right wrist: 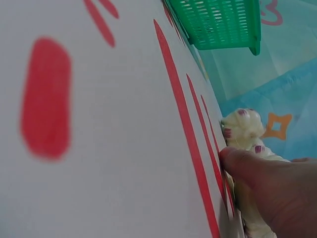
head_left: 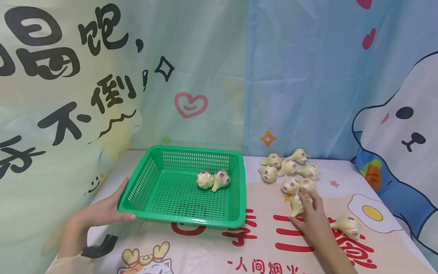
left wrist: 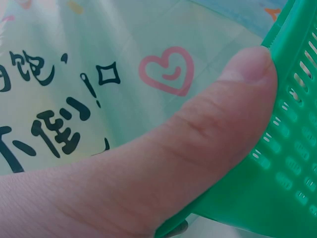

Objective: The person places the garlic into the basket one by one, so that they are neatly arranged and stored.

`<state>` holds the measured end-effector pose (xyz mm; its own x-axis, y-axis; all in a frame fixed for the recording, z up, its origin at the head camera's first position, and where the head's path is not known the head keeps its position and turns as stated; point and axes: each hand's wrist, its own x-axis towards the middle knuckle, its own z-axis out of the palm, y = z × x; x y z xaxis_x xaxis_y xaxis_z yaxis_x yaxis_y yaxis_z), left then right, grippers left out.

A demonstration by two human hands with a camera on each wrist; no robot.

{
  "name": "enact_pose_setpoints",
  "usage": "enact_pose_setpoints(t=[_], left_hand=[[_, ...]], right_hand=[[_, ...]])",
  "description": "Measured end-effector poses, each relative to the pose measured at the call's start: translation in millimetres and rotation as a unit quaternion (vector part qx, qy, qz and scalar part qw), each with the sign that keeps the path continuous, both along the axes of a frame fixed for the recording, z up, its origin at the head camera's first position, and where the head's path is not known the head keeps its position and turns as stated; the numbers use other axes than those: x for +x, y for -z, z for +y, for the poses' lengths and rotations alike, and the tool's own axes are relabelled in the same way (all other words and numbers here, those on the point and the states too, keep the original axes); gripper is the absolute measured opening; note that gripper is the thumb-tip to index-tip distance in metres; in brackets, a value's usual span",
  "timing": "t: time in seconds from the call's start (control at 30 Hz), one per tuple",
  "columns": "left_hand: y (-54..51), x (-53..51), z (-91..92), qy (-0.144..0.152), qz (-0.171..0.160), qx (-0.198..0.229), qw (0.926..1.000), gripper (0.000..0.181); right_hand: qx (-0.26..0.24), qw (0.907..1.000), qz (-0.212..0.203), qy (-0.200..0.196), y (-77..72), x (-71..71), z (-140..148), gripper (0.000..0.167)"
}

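A green basket (head_left: 184, 219) holds two garlic bulbs (head_left: 204, 180) lying side by side. My left hand (head_left: 102, 209) grips its left side, thumb near the front corner and some fingers hidden; the left wrist view shows a digit of that hand (left wrist: 213, 119) against the rim (left wrist: 290, 44). To the right of the basket, my right hand (head_left: 315, 220) has thumb and fingers around a garlic bulb (head_left: 296, 205) on the table, at the near end of a cluster. The right wrist view shows my right hand (right wrist: 277, 188) beside pale bulbs (right wrist: 243, 126), partly covering them.
Several other garlic bulbs (head_left: 287, 167) lie together at the back right. One separate bulb (head_left: 348, 227) rests to the right of my right hand. A dark object (head_left: 102, 247) is near my left wrist. Printed curtains (head_left: 191, 76) stand behind and beside the table.
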<state>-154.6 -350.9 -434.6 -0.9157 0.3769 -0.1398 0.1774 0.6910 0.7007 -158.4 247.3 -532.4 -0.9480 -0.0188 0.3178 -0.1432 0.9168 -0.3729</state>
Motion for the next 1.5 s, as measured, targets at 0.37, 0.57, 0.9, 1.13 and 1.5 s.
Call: enact_pose_setpoints(t=[0.37, 0.57, 0.9, 1.13, 1.5], left_hand=[[-2.1, 1.3, 0.4, -0.001, 0.004, -0.01, 0.9999, 0.119], [-1.0, 0.9, -0.1, 0.0, 0.01, -0.012, 0.9999, 0.118], [-1.9, 1.2, 1.8, -0.001, 0.012, -0.01, 0.9999, 0.119], [-2.9, 1.5, 2.3, -0.01, -0.003, 0.005, 0.9999, 0.121], [-2.6, 0.5, 2.0, -0.014, 0.001, 0.0, 0.9999, 0.121]], right_hand=[[-0.005, 0.9992, -0.039, 0.006, -5.5, -0.5, -2, 0.106], [-0.016, 0.9968, -0.074, 0.026, -8.2, -1.5, -5, 0.106], [-0.013, 0.991, -0.124, 0.048, -12.8, -1.4, -8, 0.102], [-0.003, 0.9898, -0.135, 0.045, -15.6, -3.3, -8, 0.103], [0.013, 0.9898, -0.137, 0.037, -17.3, -4.1, -8, 0.103]])
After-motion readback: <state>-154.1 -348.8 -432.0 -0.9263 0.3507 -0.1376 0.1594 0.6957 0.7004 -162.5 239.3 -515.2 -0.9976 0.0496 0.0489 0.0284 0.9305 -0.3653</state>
